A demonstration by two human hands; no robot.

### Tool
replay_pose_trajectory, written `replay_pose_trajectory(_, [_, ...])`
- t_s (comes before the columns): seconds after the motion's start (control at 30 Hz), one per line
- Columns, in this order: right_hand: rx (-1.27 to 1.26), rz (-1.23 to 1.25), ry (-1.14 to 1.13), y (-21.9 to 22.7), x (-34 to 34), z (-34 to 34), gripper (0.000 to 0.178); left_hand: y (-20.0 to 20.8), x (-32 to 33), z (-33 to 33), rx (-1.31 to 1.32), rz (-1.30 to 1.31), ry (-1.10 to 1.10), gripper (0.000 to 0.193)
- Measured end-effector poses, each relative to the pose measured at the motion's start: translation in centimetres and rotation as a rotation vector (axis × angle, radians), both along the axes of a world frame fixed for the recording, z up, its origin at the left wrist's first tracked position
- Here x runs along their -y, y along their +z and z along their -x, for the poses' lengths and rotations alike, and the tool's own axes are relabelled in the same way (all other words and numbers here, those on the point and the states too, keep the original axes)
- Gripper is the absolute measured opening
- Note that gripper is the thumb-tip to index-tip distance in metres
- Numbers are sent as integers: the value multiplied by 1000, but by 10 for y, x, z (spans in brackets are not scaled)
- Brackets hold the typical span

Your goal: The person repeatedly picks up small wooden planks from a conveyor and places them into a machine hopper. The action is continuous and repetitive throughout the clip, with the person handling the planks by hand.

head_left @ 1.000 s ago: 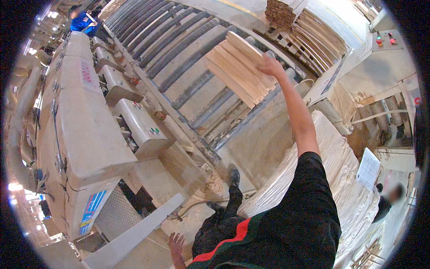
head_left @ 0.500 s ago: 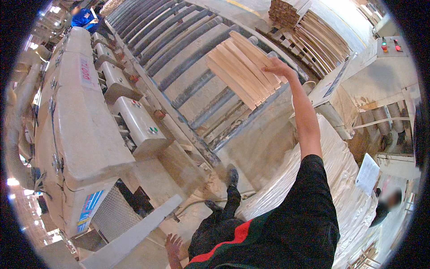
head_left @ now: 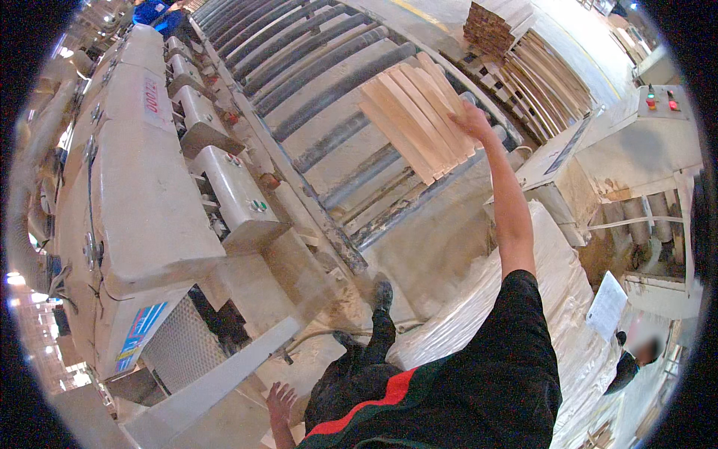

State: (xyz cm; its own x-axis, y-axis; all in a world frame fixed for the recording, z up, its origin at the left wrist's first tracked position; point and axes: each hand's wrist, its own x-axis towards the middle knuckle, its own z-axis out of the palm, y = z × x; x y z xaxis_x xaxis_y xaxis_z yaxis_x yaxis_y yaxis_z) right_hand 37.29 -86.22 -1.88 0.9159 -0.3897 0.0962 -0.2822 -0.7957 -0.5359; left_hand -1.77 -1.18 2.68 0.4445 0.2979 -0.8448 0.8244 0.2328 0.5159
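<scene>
A row of pale wooden boards lies side by side across the rollers. My right hand, at the end of an outstretched arm, grips the right edge of these boards. Its fingers are partly hidden against the wood. Low in the view hangs my left hand, fingers apart and nothing in them. It is beside my leg, near a slanted grey metal bar.
A long beige machine with control boxes runs along the left. At right are a control cabinet, a plastic-wrapped stack and stacked wood strips. One person is far left, another lower right.
The view has shifted slightly. The rightmost boards sit farther right at their far ends, and my right hand stays against the edge. My left hand remains low and spread.
</scene>
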Motion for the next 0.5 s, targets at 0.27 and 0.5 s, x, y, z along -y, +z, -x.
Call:
replay_pose_trajectory(0.27, [-85,7,123,-28,18,1,71,-13,-17,10,37,86,38,50])
replay_pose_trajectory(0.5, [-433,298,21,28,-27,2,98,-21,-11,14,11,-1,19,51])
